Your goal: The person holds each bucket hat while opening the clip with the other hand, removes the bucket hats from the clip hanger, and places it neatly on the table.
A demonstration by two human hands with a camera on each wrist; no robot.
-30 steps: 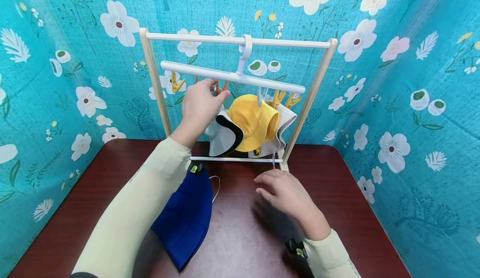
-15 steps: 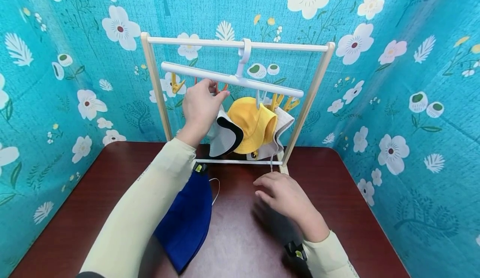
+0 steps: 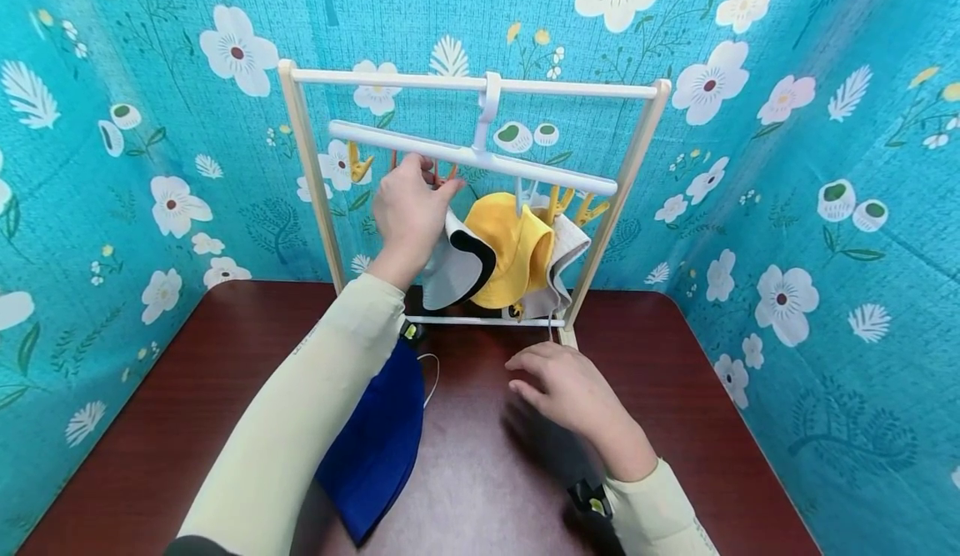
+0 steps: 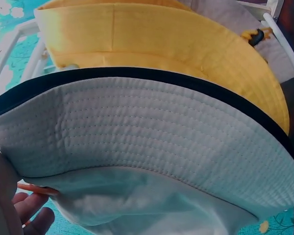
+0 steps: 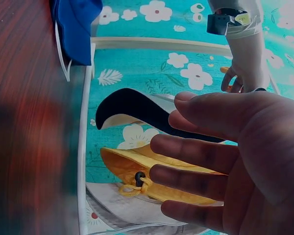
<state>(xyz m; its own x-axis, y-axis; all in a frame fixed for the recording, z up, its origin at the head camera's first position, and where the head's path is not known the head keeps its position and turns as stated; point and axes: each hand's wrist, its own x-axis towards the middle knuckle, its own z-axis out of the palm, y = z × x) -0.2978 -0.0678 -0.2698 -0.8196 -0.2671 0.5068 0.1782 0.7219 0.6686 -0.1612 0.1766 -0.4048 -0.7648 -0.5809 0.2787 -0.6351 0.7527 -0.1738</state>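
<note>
My left hand [image 3: 412,206] is raised to the white hanger [image 3: 472,157], thumb and fingers pinching an orange clip [image 4: 39,189] at the crown of a light grey bucket hat [image 4: 147,122] with a black-lined brim. Part of that clip is hidden by the hand. Beside it hang a yellow bucket hat [image 3: 498,247] and a pale grey-white hat [image 3: 566,247], held by a light blue clip [image 3: 519,196] and yellow clips [image 3: 557,204]. Low over the table in front of the rack, my right hand [image 3: 566,385] has relaxed fingers and holds nothing.
A wooden rack [image 3: 622,189] with a white top rail carries the hanger, which tilts down to the right. A dark blue hat [image 3: 378,448] with a white cord lies on the dark red table [image 3: 465,473], under the left forearm. Flowered blue cloth [image 3: 750,206] stands behind and at both sides.
The hanger and its hats have shifted slightly right, and my left hand has moved with them, still at the orange clip. The right hand has stayed in place.
</note>
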